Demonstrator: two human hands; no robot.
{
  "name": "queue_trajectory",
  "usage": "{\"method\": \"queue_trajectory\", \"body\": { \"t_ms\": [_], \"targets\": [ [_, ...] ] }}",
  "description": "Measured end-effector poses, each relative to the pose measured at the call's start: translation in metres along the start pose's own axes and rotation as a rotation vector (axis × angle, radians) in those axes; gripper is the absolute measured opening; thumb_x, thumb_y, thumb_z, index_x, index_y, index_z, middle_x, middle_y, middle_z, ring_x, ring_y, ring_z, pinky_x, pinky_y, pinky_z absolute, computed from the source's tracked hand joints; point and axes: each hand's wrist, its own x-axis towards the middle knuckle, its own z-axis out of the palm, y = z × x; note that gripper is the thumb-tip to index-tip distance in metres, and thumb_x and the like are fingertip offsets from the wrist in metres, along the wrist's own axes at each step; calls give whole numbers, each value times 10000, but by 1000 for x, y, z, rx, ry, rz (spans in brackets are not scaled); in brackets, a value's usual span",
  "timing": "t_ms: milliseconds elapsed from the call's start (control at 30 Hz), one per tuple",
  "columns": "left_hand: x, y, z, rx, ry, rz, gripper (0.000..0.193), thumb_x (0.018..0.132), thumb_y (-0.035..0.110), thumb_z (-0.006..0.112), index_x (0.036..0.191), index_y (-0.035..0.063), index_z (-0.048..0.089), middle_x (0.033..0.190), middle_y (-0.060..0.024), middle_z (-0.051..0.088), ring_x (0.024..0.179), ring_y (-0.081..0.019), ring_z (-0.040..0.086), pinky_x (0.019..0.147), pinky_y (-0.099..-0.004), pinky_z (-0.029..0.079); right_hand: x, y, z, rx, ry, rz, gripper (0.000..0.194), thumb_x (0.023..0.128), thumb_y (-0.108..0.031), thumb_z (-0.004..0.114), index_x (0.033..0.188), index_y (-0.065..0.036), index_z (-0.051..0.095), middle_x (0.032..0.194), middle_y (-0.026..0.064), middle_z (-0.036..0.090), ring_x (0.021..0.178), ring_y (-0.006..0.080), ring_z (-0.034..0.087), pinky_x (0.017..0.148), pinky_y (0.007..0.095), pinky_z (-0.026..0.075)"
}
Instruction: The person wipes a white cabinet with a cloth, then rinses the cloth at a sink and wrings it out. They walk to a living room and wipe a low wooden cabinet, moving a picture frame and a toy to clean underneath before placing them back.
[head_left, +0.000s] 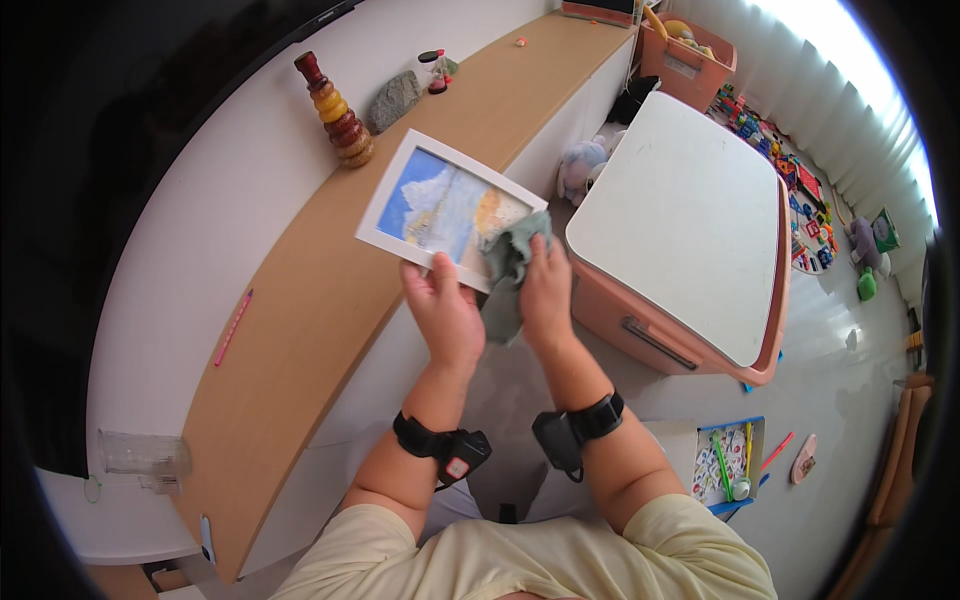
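Note:
A white picture frame (442, 210) with a blue, white and orange picture is held tilted above the edge of the wooden shelf. My left hand (444, 311) grips its lower edge, thumb on the front and fingers behind. A crumpled grey-green cloth (512, 262) is in my right hand (547, 289), pressed against the frame's right side and covering its lower right corner. Part of the cloth hangs below the frame between both hands.
The wooden shelf (300, 300) bears a ringed vase (341, 120), a grey rock (395, 101), an hourglass (433, 73), a pink pencil (234, 328) and a glass vessel (142, 452). At right stands a pink bin (637, 330) with a white board (686, 225) on top. Toys (806, 202) lie on the floor.

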Motion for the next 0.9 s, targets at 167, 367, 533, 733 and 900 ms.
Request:
{"method": "queue_trajectory", "body": {
  "t_ms": [167,367,533,733,900],
  "targets": [
    [-3,31,9,-141,-172,-62,528,1003,272,469,1442,72,254,1281,-111,507,1153,-195,522,937,-330,467,28,-37,-27,274,-44,110,292,1006,-225,445,1105,14,582,944,44,618,823,117,581,754,275,487],
    [45,92,-27,184,-262,-314,517,977,323,527,1358,1,392,1123,-149,605,1007,-197,615,875,-325,502,30,-66,-47,-115,-219,141,293,1003,-234,472,1067,12,619,836,-5,608,742,59,536,695,239,463],
    [40,61,-31,237,-50,-257,283,980,206,529,1123,-32,583,1065,-141,626,951,-183,628,824,-300,519,32,-52,-37,-328,-177,-21,299,989,-242,497,1016,26,626,790,0,594,731,70,506,681,241,442],
    [12,45,-9,319,134,99,260,993,192,480,1052,-43,576,1051,-141,623,941,-187,625,822,-302,520,23,-21,-12,-225,255,-176,290,991,-224,463,1101,30,548,922,141,638,815,227,571,772,353,459],
    [10,25,-5,324,375,145,286,990,220,491,1080,-45,554,1106,-158,587,964,-211,610,839,-327,519,-33,-13,23,-319,239,-139,263,998,-220,435,1098,19,479,973,220,619,896,343,600,783,402,452]
  ]
}}
